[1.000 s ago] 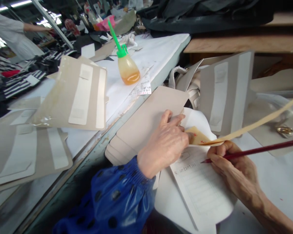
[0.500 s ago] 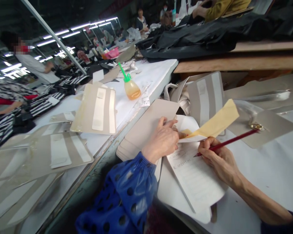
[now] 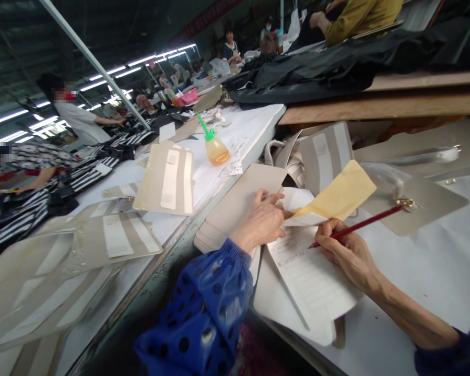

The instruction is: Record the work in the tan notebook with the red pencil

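My right hand (image 3: pixel 347 253) is closed round a dark red pencil (image 3: pixel 366 223), its tip on the ruled page of a notepad (image 3: pixel 317 282). Faint handwriting shows near the top of that page. My left hand (image 3: pixel 260 222), in a blue dotted sleeve, holds the notepad's upper left edge with its fingers bent. Between both hands the pad's upper sheets are turned up, among them a yellow sheet (image 3: pixel 340 192). Under the left fingers and beside the pad lies a stack of beige panels (image 3: pixel 235 201).
Beige panels with white strips (image 3: pixel 166 180) cover the left table. A squeeze bottle (image 3: pixel 218 151) with a green spout stands near its edge. Behind lie a grey bag piece (image 3: pixel 327 156) and black material (image 3: pixel 305 68). Beige pieces with a brass clasp (image 3: pixel 406 203) lie right. Other people work farther back.
The view has shifted slightly, so the left table and its panels appear farther right. The pencil tip has moved slightly left on the page. Both hands keep their holds.
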`<state>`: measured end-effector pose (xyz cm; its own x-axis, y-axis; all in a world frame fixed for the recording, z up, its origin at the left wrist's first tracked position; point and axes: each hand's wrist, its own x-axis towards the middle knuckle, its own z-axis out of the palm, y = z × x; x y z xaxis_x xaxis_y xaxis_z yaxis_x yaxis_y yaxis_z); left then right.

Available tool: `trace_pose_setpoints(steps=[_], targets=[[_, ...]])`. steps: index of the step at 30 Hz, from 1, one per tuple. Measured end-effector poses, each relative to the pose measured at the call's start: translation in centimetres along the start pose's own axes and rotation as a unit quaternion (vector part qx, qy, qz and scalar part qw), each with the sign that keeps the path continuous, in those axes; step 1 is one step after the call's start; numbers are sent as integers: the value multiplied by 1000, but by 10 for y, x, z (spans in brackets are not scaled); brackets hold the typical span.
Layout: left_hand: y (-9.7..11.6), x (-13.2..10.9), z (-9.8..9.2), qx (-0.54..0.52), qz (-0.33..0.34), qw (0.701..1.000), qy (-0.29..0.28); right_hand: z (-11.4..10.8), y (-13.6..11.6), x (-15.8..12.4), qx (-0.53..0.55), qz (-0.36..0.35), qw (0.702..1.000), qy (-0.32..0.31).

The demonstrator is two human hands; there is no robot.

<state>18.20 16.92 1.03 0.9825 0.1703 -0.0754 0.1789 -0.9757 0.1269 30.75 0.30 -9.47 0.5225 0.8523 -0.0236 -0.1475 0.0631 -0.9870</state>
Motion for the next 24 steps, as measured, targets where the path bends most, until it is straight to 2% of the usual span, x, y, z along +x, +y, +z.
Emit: trace_pose_setpoints(steps=[10, 24], targets=[[-2, 2, 7, -2, -20, 1000, -13, 0, 0, 2, -20, -2, 1000, 0], [-2, 3, 6, -11, -21, 1000, -13, -2, 2, 0, -27, 6, 1000, -6]])
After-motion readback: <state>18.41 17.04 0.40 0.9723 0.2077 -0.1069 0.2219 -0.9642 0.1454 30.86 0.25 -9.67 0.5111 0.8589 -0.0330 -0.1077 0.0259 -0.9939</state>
